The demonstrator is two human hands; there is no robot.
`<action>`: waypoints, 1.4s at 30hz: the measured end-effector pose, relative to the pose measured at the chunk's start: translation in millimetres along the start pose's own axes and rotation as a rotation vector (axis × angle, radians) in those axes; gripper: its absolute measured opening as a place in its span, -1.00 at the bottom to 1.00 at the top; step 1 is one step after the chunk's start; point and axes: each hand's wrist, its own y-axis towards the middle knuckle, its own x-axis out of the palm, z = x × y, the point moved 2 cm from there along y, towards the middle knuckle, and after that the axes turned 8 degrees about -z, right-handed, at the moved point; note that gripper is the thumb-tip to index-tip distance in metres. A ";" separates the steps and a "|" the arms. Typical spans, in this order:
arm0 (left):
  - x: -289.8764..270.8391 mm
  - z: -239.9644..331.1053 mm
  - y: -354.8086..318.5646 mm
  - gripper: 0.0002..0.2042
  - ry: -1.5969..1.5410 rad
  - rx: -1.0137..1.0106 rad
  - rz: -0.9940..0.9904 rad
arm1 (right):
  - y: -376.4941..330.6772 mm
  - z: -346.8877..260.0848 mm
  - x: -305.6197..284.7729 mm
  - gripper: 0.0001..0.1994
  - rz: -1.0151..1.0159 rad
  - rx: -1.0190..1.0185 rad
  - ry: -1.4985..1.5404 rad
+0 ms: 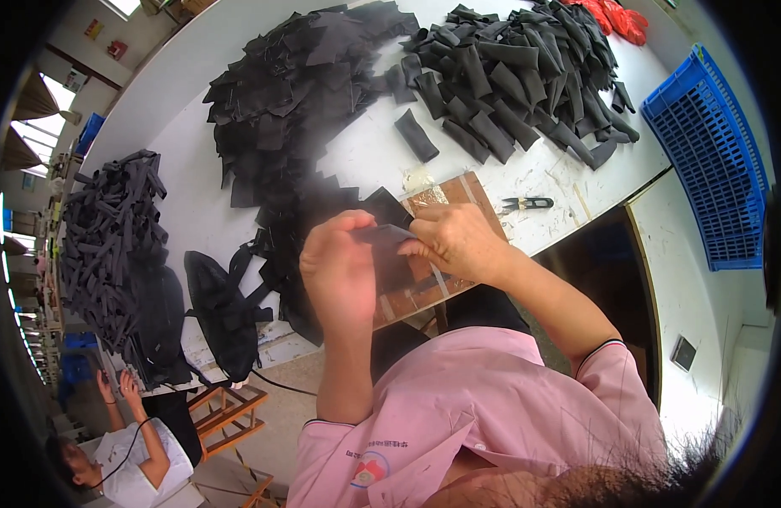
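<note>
Close to my chest, a small dark fabric piece is stretched between my two hands. My left hand is closed on its left side, fingertips curled at the top edge. With a pinch of thumb and fingers, my right hand grips its right side. Under my hands lies a brown board with pale strips, partly hidden. A heap of flat black fabric pieces spreads from the far side down to the board. Beyond my right hand, several rolled or folded black fabric tubes lie piled, one apart from the rest.
Small thread snips lie right of the board. A blue plastic basket stands far right, and red plastic bags lie behind. At left are dark strips and a black strapped item. Another person works at lower left.
</note>
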 end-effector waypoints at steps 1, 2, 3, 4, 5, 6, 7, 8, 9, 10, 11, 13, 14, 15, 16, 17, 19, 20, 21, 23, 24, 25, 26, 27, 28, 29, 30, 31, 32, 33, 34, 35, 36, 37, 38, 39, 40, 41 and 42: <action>-5.9 -5.2 -1.9 -0.85 -0.006 -0.052 0.003 | -0.3 3.3 8.1 -0.65 0.002 -0.004 0.019; -5.7 -8.2 -5.1 -0.85 -0.057 -0.084 0.001 | -0.5 1.9 9.3 -0.65 0.002 -0.004 0.016; -5.9 -7.9 -5.2 -0.85 -0.059 -0.085 0.003 | -1.1 -0.6 9.9 -0.65 0.037 -0.007 -0.028; -5.8 -5.2 -4.6 -0.85 0.051 -0.044 0.000 | -2.2 -2.5 9.7 -0.64 0.072 -0.009 -0.073; -4.8 -2.9 -4.4 -0.85 0.161 -0.003 -0.002 | -4.4 -3.7 7.4 -0.64 0.070 -0.007 -0.071; -4.0 -0.8 -1.9 -0.85 0.187 0.022 0.003 | -4.3 -4.1 3.9 -0.64 0.014 0.006 -0.036; -3.7 0.8 -0.5 -0.85 0.188 0.021 0.006 | -3.6 -3.7 3.0 -0.64 -0.043 0.018 0.001; -3.7 3.0 0.4 -0.86 0.210 0.038 -0.003 | -2.5 -3.1 4.0 -0.64 -0.045 0.019 0.005; -2.5 3.6 -1.8 -0.86 0.228 0.047 -0.008 | -5.6 -3.9 4.3 -0.64 0.013 -0.002 -0.022; -1.3 3.0 -2.1 -0.86 0.226 0.034 0.001 | -8.6 -4.2 4.8 -0.63 0.070 -0.022 -0.047; -0.3 1.4 -0.2 -0.86 0.262 0.024 0.002 | -7.1 -4.1 7.3 -0.63 0.060 -0.010 -0.038; -5.2 -1.6 0.4 -0.85 0.315 0.020 -0.012 | -1.9 -5.5 9.3 -0.64 0.112 -0.001 -0.076; -1.9 -0.3 -0.9 -0.86 0.424 0.042 0.003 | -0.8 -6.7 -0.5 -0.65 0.033 -0.025 -0.087; -3.4 1.3 -0.9 -0.86 0.536 0.066 0.015 | 5.3 -6.5 -11.0 -0.65 0.033 -0.054 0.044; -11.2 -1.2 -5.1 -0.86 0.542 0.052 0.031 | 16.6 -15.1 -29.5 -0.63 -0.012 0.041 0.530; -21.1 -5.5 -17.0 -0.84 0.750 0.008 0.047 | 24.8 -16.1 -48.8 -0.58 0.024 0.198 0.911; -32.0 -22.6 -30.1 -0.75 1.085 -0.086 -0.074 | 39.9 28.1 -75.2 -0.49 0.276 0.153 1.154; -34.3 -30.4 -37.7 -0.70 1.232 -0.039 -0.176 | 33.3 42.9 -67.3 -0.51 0.361 0.266 1.010; -33.5 -37.1 -42.3 -0.66 1.376 0.014 -0.278 | 24.6 57.4 -55.8 -0.52 0.439 0.374 0.862; -33.9 -43.4 -49.9 -0.63 1.488 -0.018 -0.275 | -0.2 49.9 -19.6 -0.55 0.321 0.442 1.010; -31.6 -47.0 -55.6 -0.60 1.585 -0.041 -0.298 | -17.0 40.6 -8.2 -0.57 0.260 0.504 1.061; -30.1 -49.8 -60.8 -0.60 1.581 -0.053 -0.300 | -32.0 32.8 1.9 -0.59 0.199 0.563 1.112; -30.1 -53.6 -66.6 -0.59 1.673 -0.120 -0.310 | -44.8 29.9 13.7 -0.60 0.185 0.579 1.097; -28.5 -57.9 -70.6 -0.59 1.761 -0.180 -0.332 | -57.5 28.0 23.3 -0.61 0.181 0.595 1.079; -29.3 -62.9 -73.8 -0.67 1.800 -0.196 -0.341 | -66.0 26.9 32.2 -0.61 0.185 0.601 1.081; -33.4 -65.9 -76.3 -0.67 1.798 -0.200 -0.348 | -73.7 25.9 40.9 -0.62 0.157 0.645 1.105; -36.3 -68.4 -79.2 -0.72 1.843 -0.144 -0.396 | -80.0 24.8 47.4 -0.63 0.128 0.691 1.129; -37.5 -69.0 -80.7 -0.76 1.886 -0.086 -0.443 | -82.6 23.0 50.7 -0.63 0.129 0.697 1.132; -38.2 -67.6 -79.6 -0.87 1.897 -0.037 -0.432 | -83.2 20.3 54.2 -0.63 0.102 0.699 1.130; -40.5 -67.6 -79.1 -0.87 1.895 -0.040 -0.434 | -83.1 19.1 57.4 -0.63 0.075 0.699 1.127; -43.9 -65.8 -78.7 -0.89 1.764 -0.051 -0.348 | -83.1 18.3 61.1 -0.66 0.064 0.703 1.147; -46.2 -64.1 -79.0 -0.90 1.633 -0.061 -0.263 | -81.6 14.9 63.2 -0.66 0.062 0.704 1.147; -46.5 -59.9 -78.3 -0.92 1.511 -0.076 -0.120 | -78.8 10.5 64.1 -0.68 0.072 0.648 1.007; -47.0 -55.7 -76.7 -0.93 1.250 -0.174 0.024 | -76.2 6.2 64.3 -0.70 0.081 0.590 0.867; -46.5 -51.1 -75.5 -0.93 0.872 -0.390 0.151 | -73.8 2.2 61.1 -0.77 0.089 0.582 0.776; -41.2 -44.8 -73.6 -0.93 0.483 -0.581 0.273 | -68.8 -3.3 61.6 -0.77 0.085 0.576 0.778; -30.5 -37.5 -69.8 -0.93 0.482 -0.579 0.274 | -63.4 -10.6 60.0 -0.78 0.182 0.495 0.828; -17.9 -33.2 -66.7 -0.94 0.411 -0.582 0.261 | -59.0 -15.5 55.9 -0.78 0.279 0.413 0.876; -10.2 -31.0 -67.5 -0.94 0.342 -0.581 0.252 | -54.5 -20.4 49.5 -0.75 0.256 0.350 0.812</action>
